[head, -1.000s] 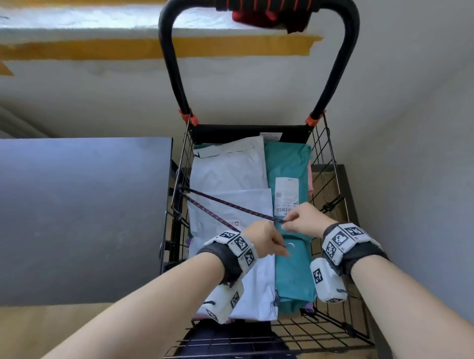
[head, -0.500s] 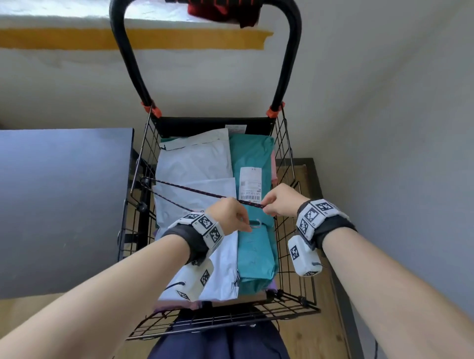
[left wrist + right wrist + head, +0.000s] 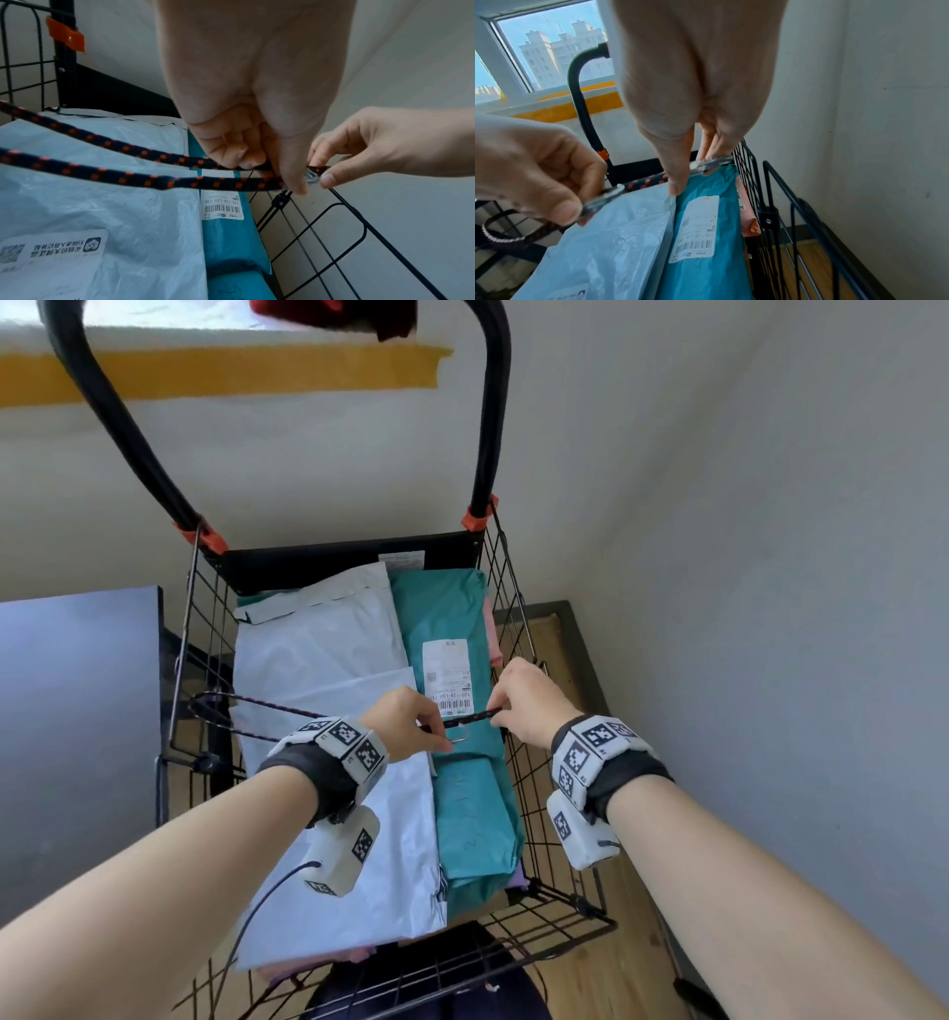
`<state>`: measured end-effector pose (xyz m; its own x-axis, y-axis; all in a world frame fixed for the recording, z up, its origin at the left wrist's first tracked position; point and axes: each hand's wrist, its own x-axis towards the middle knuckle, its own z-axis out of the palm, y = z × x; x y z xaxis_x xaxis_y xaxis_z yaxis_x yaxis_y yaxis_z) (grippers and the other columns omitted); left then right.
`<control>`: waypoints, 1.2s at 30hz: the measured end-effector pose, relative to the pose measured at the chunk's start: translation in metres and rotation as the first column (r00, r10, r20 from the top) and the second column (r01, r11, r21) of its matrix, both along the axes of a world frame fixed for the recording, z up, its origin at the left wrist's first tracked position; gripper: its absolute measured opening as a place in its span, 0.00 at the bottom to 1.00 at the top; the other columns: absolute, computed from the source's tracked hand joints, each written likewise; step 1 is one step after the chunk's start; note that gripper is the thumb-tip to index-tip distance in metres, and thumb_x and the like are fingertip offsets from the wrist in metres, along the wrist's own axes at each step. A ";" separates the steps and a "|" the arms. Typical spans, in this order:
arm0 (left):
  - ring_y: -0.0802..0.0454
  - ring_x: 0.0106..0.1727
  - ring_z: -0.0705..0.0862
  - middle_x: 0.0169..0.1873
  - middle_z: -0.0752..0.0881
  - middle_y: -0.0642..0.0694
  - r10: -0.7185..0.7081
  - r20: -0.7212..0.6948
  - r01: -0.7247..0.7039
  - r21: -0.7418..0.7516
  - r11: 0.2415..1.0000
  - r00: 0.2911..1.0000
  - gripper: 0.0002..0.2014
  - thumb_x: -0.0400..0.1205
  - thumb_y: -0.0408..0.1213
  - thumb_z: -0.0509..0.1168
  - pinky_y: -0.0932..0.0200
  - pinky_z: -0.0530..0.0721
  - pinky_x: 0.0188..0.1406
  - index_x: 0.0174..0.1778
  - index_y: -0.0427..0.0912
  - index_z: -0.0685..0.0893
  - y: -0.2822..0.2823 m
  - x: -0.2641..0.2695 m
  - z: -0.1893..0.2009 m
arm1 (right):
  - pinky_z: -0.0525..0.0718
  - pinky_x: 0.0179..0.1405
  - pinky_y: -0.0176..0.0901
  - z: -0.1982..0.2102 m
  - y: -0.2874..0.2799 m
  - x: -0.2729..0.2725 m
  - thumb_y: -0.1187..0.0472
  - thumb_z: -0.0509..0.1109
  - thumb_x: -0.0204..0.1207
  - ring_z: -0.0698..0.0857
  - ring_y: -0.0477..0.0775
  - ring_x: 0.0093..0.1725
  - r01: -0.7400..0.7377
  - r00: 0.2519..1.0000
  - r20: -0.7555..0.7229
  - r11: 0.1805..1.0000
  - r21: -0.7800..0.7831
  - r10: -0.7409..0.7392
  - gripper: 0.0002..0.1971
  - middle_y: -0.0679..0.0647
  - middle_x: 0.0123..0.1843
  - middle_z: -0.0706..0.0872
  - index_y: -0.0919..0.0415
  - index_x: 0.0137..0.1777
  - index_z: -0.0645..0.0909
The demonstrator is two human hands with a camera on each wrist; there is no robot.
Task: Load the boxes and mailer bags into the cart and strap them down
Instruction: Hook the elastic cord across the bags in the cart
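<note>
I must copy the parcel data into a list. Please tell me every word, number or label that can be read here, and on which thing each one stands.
"120-128-L08-130": on the white shipping label of the teal mailer bag, above its barcode.
White mailer bag: its printed label carries a logo, Chinese characters and a QR code, seen upside down and too blurred to read.
Remaining small print on both labels: too small to read.
Wrist bands: only square marker patterns, no words.

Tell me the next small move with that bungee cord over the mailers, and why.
Probably carry the right hand with the cord end across to the cart's right wire wall and hook it there. Both hands pinch the cord over the teal mailer; the left hand holds a metal hook; that side isn't fastened yet.
</note>
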<state>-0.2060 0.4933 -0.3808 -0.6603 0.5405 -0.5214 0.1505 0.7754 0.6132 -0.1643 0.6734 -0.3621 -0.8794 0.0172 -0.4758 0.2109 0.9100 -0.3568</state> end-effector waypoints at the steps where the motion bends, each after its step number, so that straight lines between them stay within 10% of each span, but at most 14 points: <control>1: 0.63 0.32 0.75 0.29 0.80 0.56 0.000 0.010 0.000 0.018 1.000 1.000 0.09 0.72 0.41 0.77 0.73 0.72 0.31 0.39 0.39 0.89 -0.001 -0.001 0.000 | 0.80 0.61 0.47 0.001 -0.002 0.000 0.62 0.74 0.75 0.75 0.53 0.60 -0.006 0.999 -0.035 0.999 0.033 0.008 0.09 0.55 0.59 0.76 0.60 0.54 0.88; 14: 0.58 0.32 0.77 0.31 0.82 0.52 -0.035 0.025 0.032 0.085 0.996 0.999 0.07 0.72 0.40 0.76 0.70 0.75 0.31 0.37 0.40 0.88 -0.021 -0.022 0.009 | 0.83 0.55 0.49 0.014 -0.023 -0.006 0.62 0.74 0.74 0.83 0.57 0.53 0.087 0.995 -0.052 0.990 0.113 -0.081 0.08 0.57 0.55 0.82 0.65 0.51 0.88; 20: 0.49 0.45 0.83 0.42 0.88 0.44 -0.071 0.030 0.069 0.083 0.994 0.997 0.09 0.72 0.44 0.76 0.54 0.84 0.47 0.40 0.42 0.90 -0.018 -0.024 0.016 | 0.82 0.54 0.45 0.015 -0.029 0.000 0.59 0.78 0.71 0.83 0.54 0.53 0.087 0.996 0.018 0.995 0.055 -0.089 0.11 0.54 0.53 0.84 0.61 0.51 0.90; 28: 0.61 0.27 0.73 0.27 0.80 0.53 -0.054 0.094 0.043 0.112 0.993 0.994 0.09 0.72 0.40 0.76 0.78 0.69 0.21 0.40 0.37 0.90 -0.017 -0.013 0.011 | 0.83 0.63 0.48 0.011 -0.033 0.004 0.68 0.80 0.67 0.84 0.53 0.58 0.229 0.973 0.056 0.965 -0.125 -0.224 0.16 0.54 0.61 0.85 0.59 0.55 0.88; 36: 0.61 0.24 0.75 0.25 0.82 0.52 0.117 0.148 -0.146 0.203 0.968 0.982 0.05 0.72 0.37 0.77 0.75 0.72 0.23 0.35 0.40 0.89 -0.018 -0.011 0.017 | 0.84 0.58 0.49 0.001 -0.023 0.015 0.60 0.69 0.78 0.86 0.52 0.49 0.490 0.864 -0.008 0.846 -0.211 -0.503 0.08 0.53 0.47 0.87 0.63 0.54 0.82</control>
